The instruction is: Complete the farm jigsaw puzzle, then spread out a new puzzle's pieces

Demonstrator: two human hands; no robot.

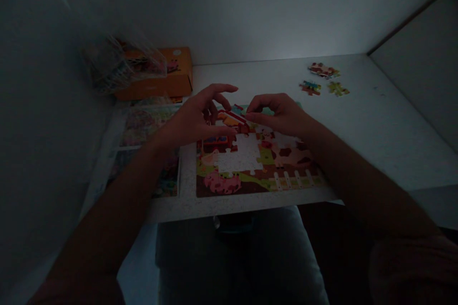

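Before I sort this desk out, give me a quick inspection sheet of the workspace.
Surface: speckled white tabletop, dimly lit.
Job's things: farm jigsaw puzzle, partly filled, white gap mid-board; loose pieces at far right.
Clutter: orange box under a clear bag; picture boards at left.
Hands: left hand and right hand over the puzzle; any grip cannot be told.
Cables: nothing seen.
Surroundings: white walls; legs below the table edge.
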